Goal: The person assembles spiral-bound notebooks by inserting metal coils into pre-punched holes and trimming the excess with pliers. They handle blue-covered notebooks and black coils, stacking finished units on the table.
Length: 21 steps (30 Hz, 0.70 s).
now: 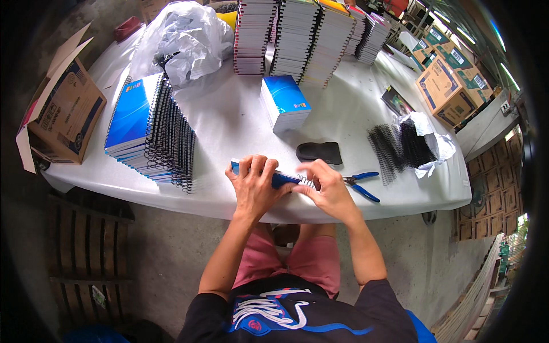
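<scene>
Near the front edge of the table, my left hand [256,186] is wrapped over a blue-covered notebook [284,179], which stands on edge. My right hand [328,191] is at the notebook's right end, its thumb and forefinger closed around a spiral binding coil [307,182]. The far end of the coil is hidden by the fingers. Just beyond my right hand lie blue-handled pliers [363,186], jaws partly covered by the hand. Behind them rests a dark, rounded pad-like object [319,152].
A block of blue-covered books [286,103] stands mid-table. Coil-bound notebooks [128,117] are stacked at left, beside an open carton [68,108]. Loose black coils [394,150] lie at right. Tall stacks of bound books [294,40] and a plastic bag [183,43] stand behind.
</scene>
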{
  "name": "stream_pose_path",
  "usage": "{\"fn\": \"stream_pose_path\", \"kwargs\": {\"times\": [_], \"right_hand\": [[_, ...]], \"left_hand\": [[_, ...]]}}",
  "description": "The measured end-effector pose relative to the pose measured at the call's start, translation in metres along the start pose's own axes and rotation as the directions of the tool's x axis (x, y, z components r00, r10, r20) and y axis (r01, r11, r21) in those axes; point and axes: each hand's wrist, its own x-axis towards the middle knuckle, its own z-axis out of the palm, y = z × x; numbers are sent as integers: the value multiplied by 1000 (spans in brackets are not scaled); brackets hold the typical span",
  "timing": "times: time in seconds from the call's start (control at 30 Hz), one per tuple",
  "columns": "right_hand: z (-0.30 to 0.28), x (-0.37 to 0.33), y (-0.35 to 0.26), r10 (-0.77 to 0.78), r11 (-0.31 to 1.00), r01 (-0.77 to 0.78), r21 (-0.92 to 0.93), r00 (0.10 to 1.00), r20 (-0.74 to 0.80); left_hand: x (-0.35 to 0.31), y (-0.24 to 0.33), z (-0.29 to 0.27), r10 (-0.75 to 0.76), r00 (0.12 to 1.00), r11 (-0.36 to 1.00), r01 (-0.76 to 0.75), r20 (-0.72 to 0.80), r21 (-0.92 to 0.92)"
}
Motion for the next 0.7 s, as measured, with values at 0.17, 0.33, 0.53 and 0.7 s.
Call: {"fn": "stream_pose_path", "kwargs": {"times": [0.17, 0.33, 0.53, 0.7], "right_hand": [[16, -4, -1, -42, 981, 22, -193, 994, -100], [11, 0, -12, -53, 934, 46, -355, 999, -11], [17, 3, -8, 28, 927, -24, -373, 1000, 5], [21, 3, -5, 82, 926, -94, -365, 995, -50]], "left_hand": [[5, 6, -1, -15, 1000, 998, 13, 18, 60], [6, 4, -1, -23, 998, 997, 19, 54, 78], [8, 4, -4, -31, 994, 997, 24, 109, 70], [5, 1, 0, -14, 997, 998, 9, 77, 58]]}}
